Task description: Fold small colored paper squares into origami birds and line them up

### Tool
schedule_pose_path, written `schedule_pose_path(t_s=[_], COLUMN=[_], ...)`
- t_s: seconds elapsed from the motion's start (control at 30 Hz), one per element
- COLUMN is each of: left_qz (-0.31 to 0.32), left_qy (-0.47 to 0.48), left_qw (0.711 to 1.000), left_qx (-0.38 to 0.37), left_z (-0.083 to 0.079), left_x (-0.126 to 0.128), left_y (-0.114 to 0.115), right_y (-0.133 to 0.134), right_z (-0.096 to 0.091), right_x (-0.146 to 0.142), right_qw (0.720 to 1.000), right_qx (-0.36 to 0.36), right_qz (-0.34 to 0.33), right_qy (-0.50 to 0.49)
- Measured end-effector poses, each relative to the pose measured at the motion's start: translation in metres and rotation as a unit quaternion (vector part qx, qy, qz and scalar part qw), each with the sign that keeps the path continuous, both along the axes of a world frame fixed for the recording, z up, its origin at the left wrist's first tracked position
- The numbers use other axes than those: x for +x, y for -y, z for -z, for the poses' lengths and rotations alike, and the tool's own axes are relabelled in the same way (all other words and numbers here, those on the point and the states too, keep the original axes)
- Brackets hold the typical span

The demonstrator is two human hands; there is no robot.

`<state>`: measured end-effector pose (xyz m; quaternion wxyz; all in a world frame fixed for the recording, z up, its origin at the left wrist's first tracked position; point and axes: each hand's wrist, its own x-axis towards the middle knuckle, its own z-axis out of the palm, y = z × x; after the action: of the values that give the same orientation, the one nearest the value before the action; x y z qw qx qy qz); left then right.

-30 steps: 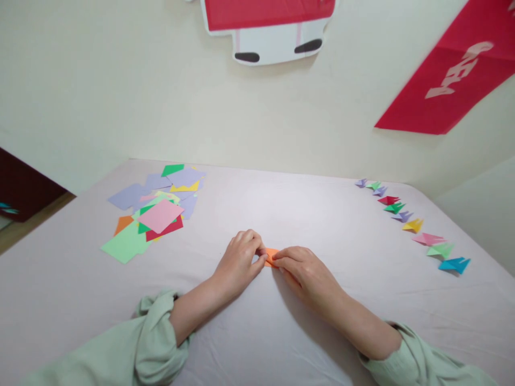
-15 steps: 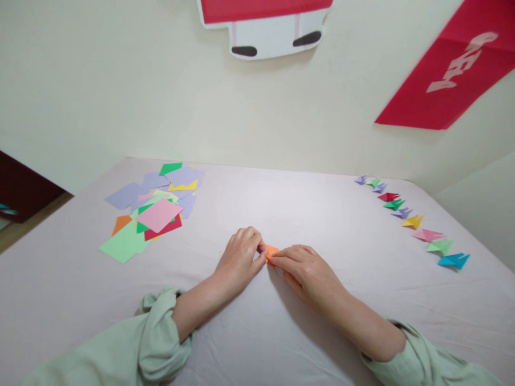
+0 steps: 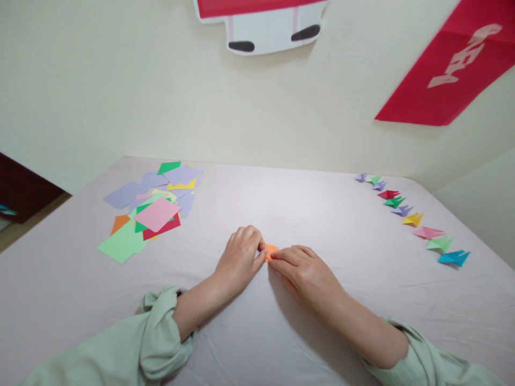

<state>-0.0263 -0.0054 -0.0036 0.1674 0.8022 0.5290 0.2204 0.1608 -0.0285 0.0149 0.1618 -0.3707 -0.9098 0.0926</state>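
A small folded piece of orange paper [image 3: 271,250] lies at the middle of the table between my two hands. My left hand [image 3: 243,254] pinches its left edge between thumb and fingers. From the right, my right hand [image 3: 308,271] has its closed fingertips pressed on the paper's near right part. Both hands cover much of the paper, so its full folded shape is hidden.
Loose coloured paper sheets [image 3: 159,214] lie overlapping at the left of the pale-covered table [image 3: 257,198]. Along the right side runs a slanting row of several small folded paper figures, a blue one [image 3: 454,258] nearest. Behind stands a wall [image 3: 257,107] with red decorations.
My right fingertips have shifted very slightly left on the orange paper. My left hand keeps its pinch. The whole view has moved a little.
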Motion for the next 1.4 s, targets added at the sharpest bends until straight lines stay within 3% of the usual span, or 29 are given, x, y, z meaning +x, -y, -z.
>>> schedule_pose_path(t_s=[0.5, 1.27, 1.4], left_qz=[-0.010, -0.018, -0.016], left_qy=[0.008, 0.003, 0.003], left_qw=[1.000, 1.000, 1.000], left_qx=[0.008, 0.012, 0.014], left_z=[0.001, 0.003, 0.003], left_x=[0.002, 0.002, 0.002], left_y=[0.002, 0.002, 0.002], right_y=[0.003, 0.006, 0.006], right_z=[-0.006, 0.007, 0.005], right_x=[-0.001, 0.000, 0.002], right_qw=[1.000, 0.996, 0.998], right_qx=[0.016, 0.088, 0.065], right_qz=[-0.002, -0.016, -0.013], right_qy=[0.024, 0.021, 0.017])
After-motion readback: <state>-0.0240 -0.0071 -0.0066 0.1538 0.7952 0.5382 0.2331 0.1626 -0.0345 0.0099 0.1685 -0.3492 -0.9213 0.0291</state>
